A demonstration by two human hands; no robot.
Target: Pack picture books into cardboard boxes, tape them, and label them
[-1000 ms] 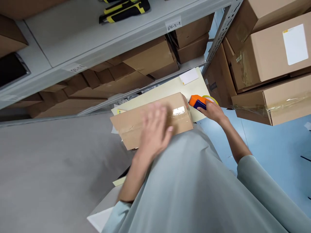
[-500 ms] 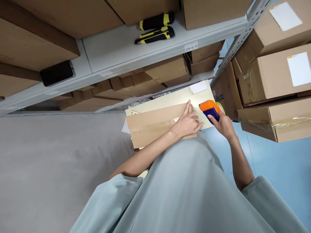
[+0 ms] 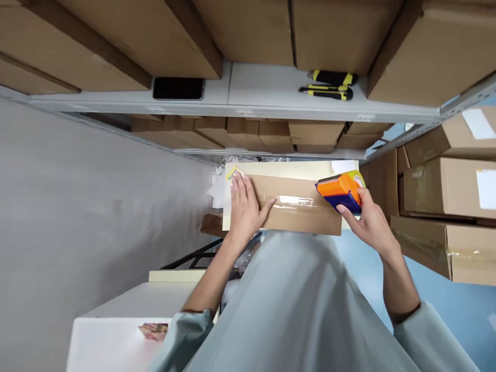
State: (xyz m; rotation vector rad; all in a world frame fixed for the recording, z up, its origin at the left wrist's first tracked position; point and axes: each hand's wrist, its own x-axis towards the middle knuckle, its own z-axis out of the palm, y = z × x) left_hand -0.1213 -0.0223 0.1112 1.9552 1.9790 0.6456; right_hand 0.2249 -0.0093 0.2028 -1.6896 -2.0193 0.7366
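Note:
A long brown cardboard box lies on a cream board in front of me, with clear tape along the middle of its top. My left hand lies flat over the box's left end, fingers stretched out and thumb apart. In my right hand is an orange and dark blue tape dispenser with a yellowish roll at its back. The dispenser is over the box's right end; whether it touches the cardboard I cannot tell. A yellow and blue label shows beside my left fingertips.
Above the board, a grey shelf holds boxes, a black phone and black-and-yellow box cutters. Stacked cartons stand on the right. A grey wall is on the left, a white box at lower left.
My left hand has gone from the box's right end to its left end and flattened out. The dispenser now overlaps the box's right end. The camera view has turned.

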